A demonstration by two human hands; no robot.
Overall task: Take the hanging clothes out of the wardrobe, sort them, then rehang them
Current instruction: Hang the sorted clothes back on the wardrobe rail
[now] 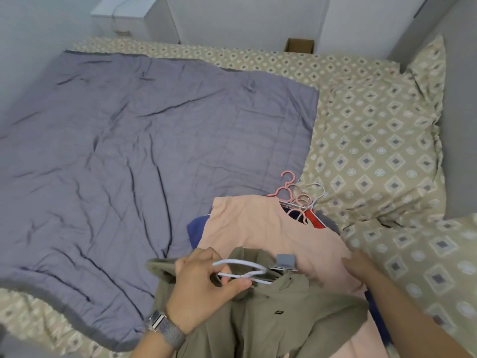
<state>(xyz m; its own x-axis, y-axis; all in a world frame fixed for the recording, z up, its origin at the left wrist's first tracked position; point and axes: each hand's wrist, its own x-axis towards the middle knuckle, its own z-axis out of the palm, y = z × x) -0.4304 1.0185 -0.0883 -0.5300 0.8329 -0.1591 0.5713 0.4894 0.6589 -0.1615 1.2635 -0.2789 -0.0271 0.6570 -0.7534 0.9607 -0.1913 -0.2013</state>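
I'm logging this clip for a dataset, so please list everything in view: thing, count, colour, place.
olive jacket: one, olive green, nearest, on top of the clothes pile
white hanger: one, white, in the jacket's collar
peach garment: one, peach, under the jacket
blue garment: one, dark blue, peeking out left of the pile
hanger hooks: several, pink and white, far end of the pile
quilt: one, grey-purple, spread on the bed
patterned sheet: one, beige, right
cardboard box: one, brown, beyond the bed
left hand: its grip pinches the white hanger
right hand: rests on the peach garment
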